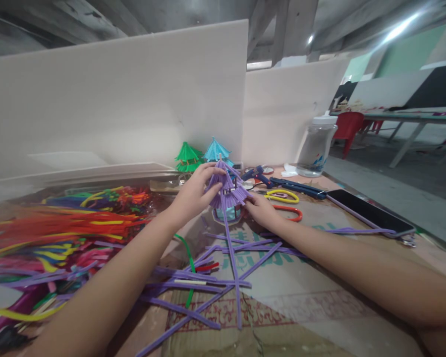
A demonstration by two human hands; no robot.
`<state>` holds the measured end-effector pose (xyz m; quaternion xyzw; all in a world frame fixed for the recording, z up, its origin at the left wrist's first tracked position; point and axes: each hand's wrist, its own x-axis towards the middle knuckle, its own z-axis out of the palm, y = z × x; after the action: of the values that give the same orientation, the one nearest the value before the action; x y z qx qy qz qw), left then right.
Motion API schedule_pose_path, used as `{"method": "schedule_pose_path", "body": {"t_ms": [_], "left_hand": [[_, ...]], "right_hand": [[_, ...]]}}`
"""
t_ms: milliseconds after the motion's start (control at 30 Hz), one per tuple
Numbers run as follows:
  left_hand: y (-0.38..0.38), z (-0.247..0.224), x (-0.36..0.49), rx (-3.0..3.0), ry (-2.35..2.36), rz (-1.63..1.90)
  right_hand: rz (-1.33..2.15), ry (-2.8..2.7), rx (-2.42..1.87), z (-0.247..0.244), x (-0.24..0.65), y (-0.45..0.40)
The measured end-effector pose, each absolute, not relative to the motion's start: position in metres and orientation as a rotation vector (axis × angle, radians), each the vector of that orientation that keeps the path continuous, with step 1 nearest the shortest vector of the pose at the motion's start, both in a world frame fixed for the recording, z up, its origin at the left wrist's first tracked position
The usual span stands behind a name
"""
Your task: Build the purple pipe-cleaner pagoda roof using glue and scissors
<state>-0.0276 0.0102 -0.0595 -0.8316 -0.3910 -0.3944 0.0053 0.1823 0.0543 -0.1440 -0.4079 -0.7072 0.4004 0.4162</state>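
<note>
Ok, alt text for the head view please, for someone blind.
The left hand grasps a small purple-roofed model while the right hand touches its side, a long purple strip trailing from the model. Loose purple strips lie in front, a colourful heap at left, and a green model and a blue model behind.

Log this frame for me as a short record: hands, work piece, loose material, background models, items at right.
Left hand: at the upper roof of the purple model
Right hand: fingertips at its lower roof edge, grip unclear
Work piece: two-tiered, upright, long purple strip running down its front
Loose material: colored strips, mostly at left
Behind: green model, blue model
Right side: phone, bottle
</note>
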Motion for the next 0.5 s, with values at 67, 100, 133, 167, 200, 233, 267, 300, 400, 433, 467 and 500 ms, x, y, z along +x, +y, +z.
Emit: {"method": "schedule_pose_path", "body": {"t_ms": [67,100,133,167,200,233,267,300,400,433,467,500], "left_hand": [[0.012,-0.062,-0.028,-2.612,-1.187,-1.301],[0.014,-0.063,-0.028,-2.626,-1.175,-1.347],[0.015,-0.064,-0.029,-2.644,-1.165,-1.397],[0.016,-0.065,-0.030,-2.669,-1.158,-1.449],[0.017,-0.065,-0.031,-2.698,-1.156,-1.502],[0.018,-0.064,-0.033,-2.718,-1.158,-1.563],[0.019,-0.063,-0.034,-2.715,-1.169,-1.637],[0.019,-0.061,-0.036,-2.679,-1.199,-1.711],[0.018,-0.054,-0.043,-2.440,-1.409,-1.796],[0.017,-0.052,-0.044,-2.378,-1.479,-1.773],[0.016,-0.050,-0.045,-2.346,-1.538,-1.739],[0.015,-0.048,-0.045,-2.343,-1.578,-1.709]], "right_hand": [[1.026,-1.765,-1.028,-0.144,0.182,0.054],[1.037,-1.760,-1.031,-0.144,0.182,0.054],[1.046,-1.756,-1.034,-0.144,0.182,0.055],[1.052,-1.751,-1.035,-0.144,0.181,0.055],[1.056,-1.745,-1.037,-0.145,0.181,0.056],[1.058,-1.738,-1.040,-0.145,0.181,0.056],[1.060,-1.729,-1.045,-0.145,0.181,0.057],[1.064,-1.719,-1.051,-0.146,0.181,0.057],[1.083,-1.689,-1.067,-0.146,0.179,0.059],[1.088,-1.681,-1.067,-0.145,0.179,0.059],[1.092,-1.674,-1.064,-0.145,0.178,0.059],[1.095,-1.668,-1.058,-0.145,0.178,0.059]]}}
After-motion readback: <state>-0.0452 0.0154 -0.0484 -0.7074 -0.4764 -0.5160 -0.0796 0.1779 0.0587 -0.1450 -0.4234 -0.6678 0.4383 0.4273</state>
